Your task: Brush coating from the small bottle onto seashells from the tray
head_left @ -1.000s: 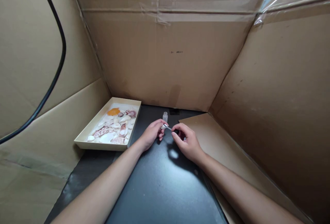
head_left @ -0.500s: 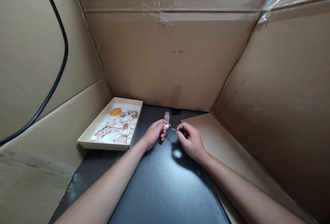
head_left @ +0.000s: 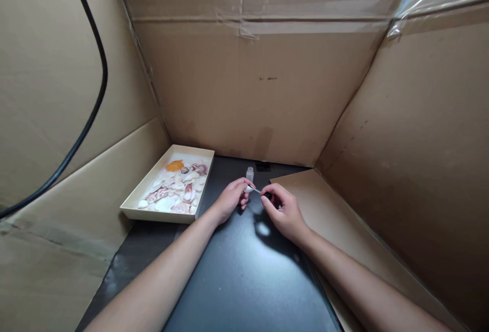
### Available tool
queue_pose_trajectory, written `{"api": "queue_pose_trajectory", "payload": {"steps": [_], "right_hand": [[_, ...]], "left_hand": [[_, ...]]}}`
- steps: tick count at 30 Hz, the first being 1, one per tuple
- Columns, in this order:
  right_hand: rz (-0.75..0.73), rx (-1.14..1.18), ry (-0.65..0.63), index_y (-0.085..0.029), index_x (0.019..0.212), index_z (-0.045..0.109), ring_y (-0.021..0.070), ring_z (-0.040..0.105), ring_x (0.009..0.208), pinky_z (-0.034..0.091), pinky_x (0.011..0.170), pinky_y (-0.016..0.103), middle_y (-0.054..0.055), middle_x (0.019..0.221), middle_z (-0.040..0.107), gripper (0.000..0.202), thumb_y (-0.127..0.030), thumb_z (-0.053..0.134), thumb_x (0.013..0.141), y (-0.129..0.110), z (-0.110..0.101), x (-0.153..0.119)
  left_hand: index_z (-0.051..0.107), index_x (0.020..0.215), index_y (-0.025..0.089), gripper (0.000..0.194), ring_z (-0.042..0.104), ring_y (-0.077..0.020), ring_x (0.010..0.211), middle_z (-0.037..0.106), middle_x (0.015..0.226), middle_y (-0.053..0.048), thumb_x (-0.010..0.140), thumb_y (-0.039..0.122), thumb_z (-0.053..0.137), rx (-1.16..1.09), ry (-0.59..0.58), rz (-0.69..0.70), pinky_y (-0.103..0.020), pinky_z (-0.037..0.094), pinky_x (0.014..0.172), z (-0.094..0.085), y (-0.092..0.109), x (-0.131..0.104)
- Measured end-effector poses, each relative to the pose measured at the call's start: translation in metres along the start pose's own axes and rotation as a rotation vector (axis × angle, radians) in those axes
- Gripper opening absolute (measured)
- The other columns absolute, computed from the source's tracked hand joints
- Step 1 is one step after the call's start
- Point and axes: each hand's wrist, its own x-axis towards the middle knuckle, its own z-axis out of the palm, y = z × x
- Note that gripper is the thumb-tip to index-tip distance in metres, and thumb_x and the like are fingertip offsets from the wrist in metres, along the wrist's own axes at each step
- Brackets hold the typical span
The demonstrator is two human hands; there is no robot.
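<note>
Between the fingertips of my left hand [head_left: 232,199] is a small white shell [head_left: 248,189], partly covered by the fingers. My right hand [head_left: 283,210] pinches the dark cap [head_left: 267,196] of a thin applicator brush [head_left: 256,190]. The brush points left, and its tip meets or overlaps the shell; I cannot tell if it touches. Just behind my left fingertips a small clear bottle [head_left: 249,173] stands upright without a lid. To the left lies a shallow cream tray [head_left: 160,216] of shells, with one orange shell [head_left: 174,165] at its back.
Cardboard walls [head_left: 237,103] enclose the dark table [head_left: 229,281] at the back and on both sides. A flat cardboard sheet [head_left: 305,189] lies along the right. A black cable [head_left: 104,72] hangs at the left.
The brush tip has moved from beside the shell's right end onto or over it. The whole view has shifted slightly, with the bottle and tray keeping their places.
</note>
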Motion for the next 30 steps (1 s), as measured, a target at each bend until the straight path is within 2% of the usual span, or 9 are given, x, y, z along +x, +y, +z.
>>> {"api": "queue_pose_trajectory", "payload": {"steps": [4,9,14,19,23,27,30], "right_hand": [[0.028,-0.035,0.04,-0.019,0.079,0.059,0.0114,0.045,0.056,0.036,0.054,0.023,-0.002,0.067,0.053,0.007,-0.021,0.054,0.083,0.0002,-0.0004,0.0005],[-0.005,0.023,0.012,-0.018,0.087,0.061,0.0114,0.046,0.057,0.038,0.055,0.023,-0.001,0.072,0.054,0.009,-0.025,0.054,0.086,0.0007,0.0001,-0.0009],[0.017,-0.02,0.046,-0.019,0.081,0.059,0.0116,0.045,0.057,0.037,0.055,0.024,-0.001,0.07,0.054,0.007,-0.022,0.054,0.084,0.0006,0.0003,-0.0002],[-0.003,0.002,-0.005,-0.018,0.086,0.061,0.0115,0.047,0.057,0.039,0.055,0.024,0.001,0.075,0.057,0.009,-0.024,0.054,0.085,-0.0008,0.0,-0.0005],[0.012,-0.037,0.042,-0.019,0.08,0.059,0.012,0.045,0.057,0.037,0.054,0.024,0.0,0.07,0.054,0.007,-0.021,0.053,0.083,-0.0013,-0.0007,-0.0005],[-0.023,0.008,-0.011,-0.018,0.086,0.061,0.0114,0.046,0.057,0.039,0.055,0.023,0.001,0.076,0.056,0.009,-0.023,0.053,0.084,-0.0016,-0.0006,-0.0006],[0.007,-0.029,-0.023,-0.018,0.083,0.061,0.0115,0.046,0.057,0.038,0.056,0.024,0.0,0.073,0.057,0.008,-0.021,0.054,0.082,-0.0009,-0.0007,-0.0007]], "left_hand": [[0.052,0.087,0.017,0.015,0.036,-0.0052,0.043,0.04,0.058,0.006,0.081,0.029,0.046,-0.006,0.003,0.0,-0.017,0.031,0.041,0.0006,0.0002,-0.0006],[0.051,0.087,0.017,0.013,0.035,-0.0051,0.042,0.04,0.058,0.006,0.08,0.028,0.047,-0.012,0.012,-0.004,-0.017,0.031,0.04,0.0017,0.0009,-0.0013],[0.053,0.086,0.017,0.015,0.036,-0.0053,0.043,0.04,0.057,0.006,0.08,0.029,0.047,-0.008,0.002,-0.001,-0.017,0.031,0.041,0.0008,0.0007,-0.0008],[0.053,0.085,0.016,0.015,0.037,-0.0055,0.042,0.04,0.057,0.006,0.079,0.03,0.049,-0.007,0.0,0.002,-0.017,0.031,0.041,0.0011,0.0008,-0.0013],[0.053,0.085,0.016,0.015,0.037,-0.0055,0.042,0.04,0.057,0.006,0.08,0.03,0.048,-0.011,0.003,0.0,-0.017,0.031,0.041,0.0015,0.0016,-0.0016],[0.053,0.085,0.016,0.014,0.037,-0.0056,0.042,0.04,0.057,0.006,0.08,0.029,0.048,-0.007,0.0,0.0,-0.018,0.031,0.041,0.0018,0.003,-0.0025],[0.052,0.085,0.016,0.013,0.036,-0.0056,0.042,0.04,0.058,0.006,0.079,0.028,0.048,-0.006,-0.002,0.003,-0.018,0.031,0.041,0.0024,0.0037,-0.0034]]}}
